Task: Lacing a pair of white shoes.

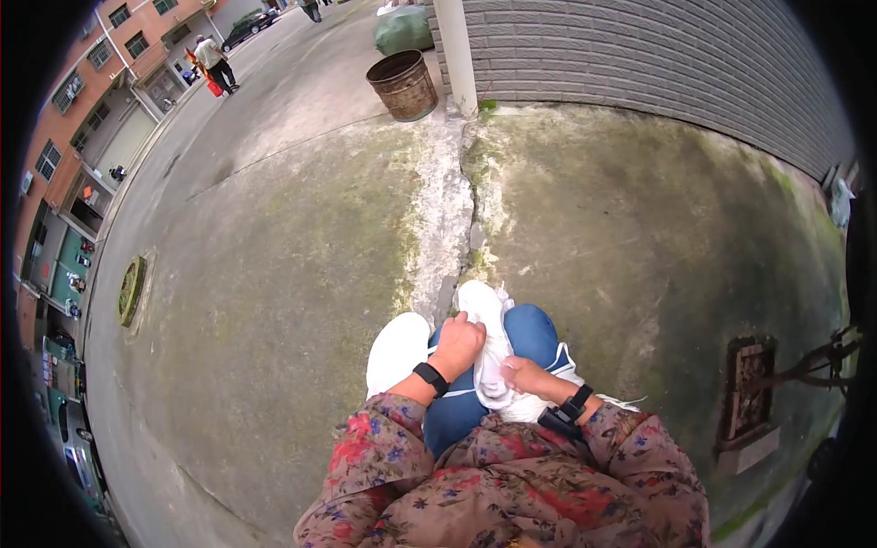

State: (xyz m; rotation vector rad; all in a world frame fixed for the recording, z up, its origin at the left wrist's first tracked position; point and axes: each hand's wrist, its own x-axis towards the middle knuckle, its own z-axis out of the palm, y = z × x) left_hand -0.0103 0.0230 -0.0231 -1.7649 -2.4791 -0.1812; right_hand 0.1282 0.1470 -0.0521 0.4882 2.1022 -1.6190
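My left hand (457, 344) is clenched on the upper end of a bundle of white cloth (493, 361) that lies across my raised knee in blue trousers (534, 331). My right hand (523, 374) grasps the same cloth lower down, just beside my lap. The cloth is bunched and twisted between the two grips, so I judge the wringing or folding to be only partly done: its lower end hangs loose and crumpled by my right wrist, and nothing is laid out flat yet. My white shoe (396, 352) stands just left of the knee.

Under me is a mossy, stained concrete ground (274, 301) with a cracked seam (445, 228) running away from my feet. Farther off stand a rusty round bin (403, 84) and a grey brick wall (658, 55). On the street beyond, another person (214, 60) is bent over.
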